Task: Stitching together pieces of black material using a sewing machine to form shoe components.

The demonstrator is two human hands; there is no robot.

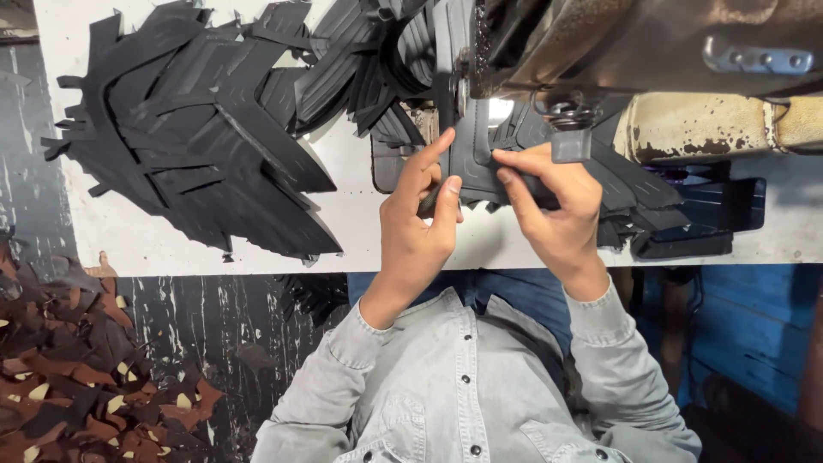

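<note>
Head view: hands [489, 201] pinch black piece [474, 163].

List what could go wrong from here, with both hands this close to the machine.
1. Both hands, left and right, pinch the black piece right under the presser foot; fingertips could get caught.
2. The stack of cut pieces overhangs the table edge and may slide onto the scraps below.

bare white tabletop [356, 184] lies open between black piece pile [201, 129] and sewing machine [617, 51].
</note>
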